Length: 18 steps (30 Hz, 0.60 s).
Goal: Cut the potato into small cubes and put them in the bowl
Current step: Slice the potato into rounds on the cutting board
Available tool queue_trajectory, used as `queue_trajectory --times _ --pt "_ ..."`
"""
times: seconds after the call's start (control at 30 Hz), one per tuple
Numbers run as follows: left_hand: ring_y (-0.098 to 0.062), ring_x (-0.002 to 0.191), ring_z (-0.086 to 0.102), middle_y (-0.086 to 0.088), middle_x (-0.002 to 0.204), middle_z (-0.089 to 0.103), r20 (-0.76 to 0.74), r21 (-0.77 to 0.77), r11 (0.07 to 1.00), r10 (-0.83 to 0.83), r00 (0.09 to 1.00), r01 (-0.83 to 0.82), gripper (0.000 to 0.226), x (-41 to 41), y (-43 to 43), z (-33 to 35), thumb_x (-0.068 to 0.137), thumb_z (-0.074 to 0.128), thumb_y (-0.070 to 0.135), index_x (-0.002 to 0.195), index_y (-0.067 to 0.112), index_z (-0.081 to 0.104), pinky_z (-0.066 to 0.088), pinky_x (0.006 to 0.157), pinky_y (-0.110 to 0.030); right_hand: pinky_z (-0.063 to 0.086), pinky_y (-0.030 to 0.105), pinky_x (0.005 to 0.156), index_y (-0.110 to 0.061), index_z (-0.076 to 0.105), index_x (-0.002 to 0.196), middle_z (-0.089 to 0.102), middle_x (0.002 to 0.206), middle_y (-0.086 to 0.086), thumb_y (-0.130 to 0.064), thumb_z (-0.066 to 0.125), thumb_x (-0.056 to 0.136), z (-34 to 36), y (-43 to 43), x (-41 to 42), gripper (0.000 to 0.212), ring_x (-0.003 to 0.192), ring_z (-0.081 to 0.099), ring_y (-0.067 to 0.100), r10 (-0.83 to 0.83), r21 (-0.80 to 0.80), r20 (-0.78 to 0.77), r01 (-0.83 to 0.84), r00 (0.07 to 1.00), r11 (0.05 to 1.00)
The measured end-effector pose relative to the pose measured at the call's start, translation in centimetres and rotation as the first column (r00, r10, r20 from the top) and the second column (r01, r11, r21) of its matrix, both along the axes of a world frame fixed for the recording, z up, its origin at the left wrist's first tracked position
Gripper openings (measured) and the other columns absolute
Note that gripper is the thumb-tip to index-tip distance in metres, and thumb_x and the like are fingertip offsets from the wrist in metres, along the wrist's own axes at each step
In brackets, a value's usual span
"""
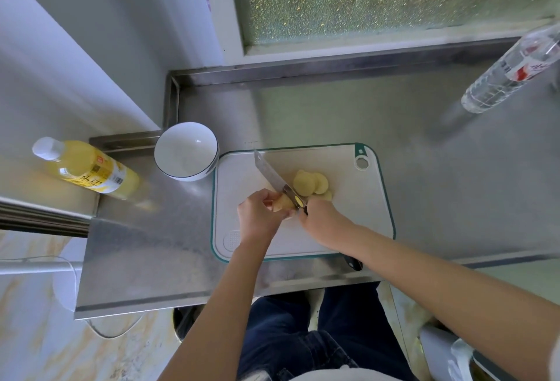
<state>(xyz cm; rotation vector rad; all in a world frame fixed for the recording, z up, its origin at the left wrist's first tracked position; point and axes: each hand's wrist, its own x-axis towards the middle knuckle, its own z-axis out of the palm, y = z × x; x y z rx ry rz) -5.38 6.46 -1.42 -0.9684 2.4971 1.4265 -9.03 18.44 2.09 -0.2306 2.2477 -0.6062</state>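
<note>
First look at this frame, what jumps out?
The knife, held in the right grip, cuts the potato that the left grip steadies mid-board. Yellow slices fan out right of the blade on the white cutting board; the white bowl at its far-left corner is empty.

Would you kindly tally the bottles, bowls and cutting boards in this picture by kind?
Bottles: 2 (yellow bottle, clear bottle)
Bowls: 1 (white bowl)
Cutting boards: 1 (green-edged board)
Total: 4
</note>
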Motion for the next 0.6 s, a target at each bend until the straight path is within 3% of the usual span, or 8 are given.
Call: queue_trajectory --times 0.1,0.2,0.27,0.47,0.53,0.6 --pt "-0.011 0.075 0.058 0.005 0.077 0.065 -0.005 0.008 1.0 0.002 1.0 -0.002 0.031 -0.1 0.1 0.1 0.057 0.085 0.016 0.083 0.012 0.069 0.039 0.058 0.001 0.023 0.023 0.047 -0.017 0.033 0.065 0.038 0.061 -0.001 -0.025 0.042 0.098 -1.1 0.1 -0.2 0.035 0.054 0.036 0.011 -0.043 -0.037 0.012 0.043 0.999 0.998" --pt "-0.01 0.076 0.059 0.006 0.079 0.065 -0.001 0.005 1.0 -0.004 1.0 0.004 0.034 0.1 0.0 0.1 0.057 0.086 0.018 0.086 0.014 0.069 0.039 0.057 -0.001 0.031 0.028 0.058 -0.008 0.046 0.089 0.044 0.068 0.001 -0.026 0.04 0.099 -2.0 0.4 0.2 0.021 0.065 0.044 0.02 -0.054 -0.044 0.004 0.054 0.999 0.998" --pt "-0.008 0.076 0.059 0.007 0.08 0.065 -0.001 0.01 1.0 -0.002 1.0 0.002 0.034 0.1 -0.1 0.2 0.057 0.086 0.018 0.087 0.014 0.069 0.038 0.058 -0.003 0.032 0.029 0.064 -0.004 0.05 0.099 0.046 0.07 0.002 -0.026 0.039 0.099 -2.4 0.5 0.3 0.024 0.071 0.046 0.022 -0.05 -0.055 -0.028 0.048 0.998 0.997" --pt "-0.004 0.073 0.055 0.008 0.079 0.064 -0.029 0.0 1.0 0.01 1.0 -0.01 0.033 0.5 0.2 0.1 0.059 0.085 0.016 0.087 0.015 0.068 0.038 0.057 -0.002 0.027 0.02 0.05 -0.02 0.04 0.074 0.041 0.065 -0.007 -0.025 0.042 0.098 -2.3 1.3 -0.2 0.024 0.059 0.04 0.007 -0.034 -0.115 -0.038 0.029 0.999 0.993" --pt "-0.004 0.073 0.056 0.008 0.079 0.064 -0.037 0.005 1.0 0.018 0.999 -0.018 0.033 0.6 0.4 -0.1 0.06 0.085 0.015 0.088 0.015 0.068 0.038 0.058 -0.003 0.026 0.018 0.05 -0.018 0.043 0.08 0.044 0.066 -0.005 -0.025 0.043 0.098 -2.4 1.5 -0.2 0.019 0.063 0.044 0.013 -0.035 -0.143 -0.041 0.028 0.999 0.989" --pt "-0.004 0.074 0.056 0.009 0.08 0.063 -0.04 0.016 0.999 0.029 0.999 -0.028 0.032 0.7 0.5 -0.2 0.061 0.085 0.014 0.088 0.015 0.067 0.039 0.061 -0.005 0.023 0.025 0.05 -0.021 0.041 0.072 0.044 0.065 -0.005 -0.022 0.043 0.097 -2.3 1.7 -0.5 0.025 0.071 0.045 0.019 -0.023 -0.148 -0.049 0.016 0.999 0.989"
